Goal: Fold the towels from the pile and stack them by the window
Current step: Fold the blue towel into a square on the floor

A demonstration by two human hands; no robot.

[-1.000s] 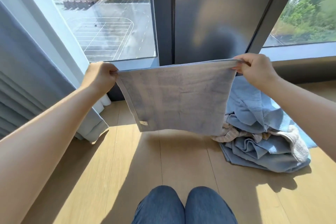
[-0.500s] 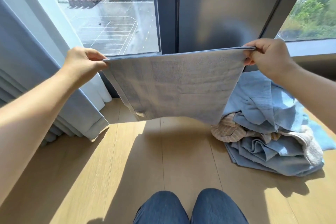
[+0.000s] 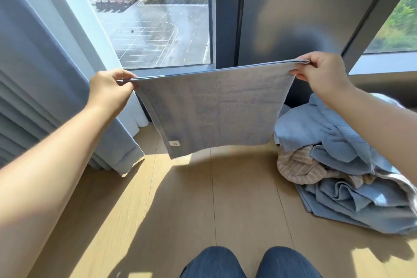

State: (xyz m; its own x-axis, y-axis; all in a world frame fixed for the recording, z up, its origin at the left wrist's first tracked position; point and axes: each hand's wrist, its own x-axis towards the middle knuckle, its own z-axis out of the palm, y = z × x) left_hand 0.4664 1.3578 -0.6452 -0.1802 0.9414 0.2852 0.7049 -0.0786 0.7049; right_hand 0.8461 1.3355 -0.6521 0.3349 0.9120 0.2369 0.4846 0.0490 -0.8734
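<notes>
Sunlit wooden floor (image 3: pixel 180 210) runs to the window (image 3: pixel 158 18). The left hand (image 3: pixel 108 90) and right hand (image 3: pixel 322 74) each pinch a top corner of a grey towel (image 3: pixel 214 110), doubled and hanging above the floor, the pile (image 3: pixel 343 176) beside it. Mid-fold, apparently; next, bring the corners together.

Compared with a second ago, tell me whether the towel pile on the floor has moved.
No. The towel pile lies on the same floorboards, under the dark window frame, as before.
</notes>
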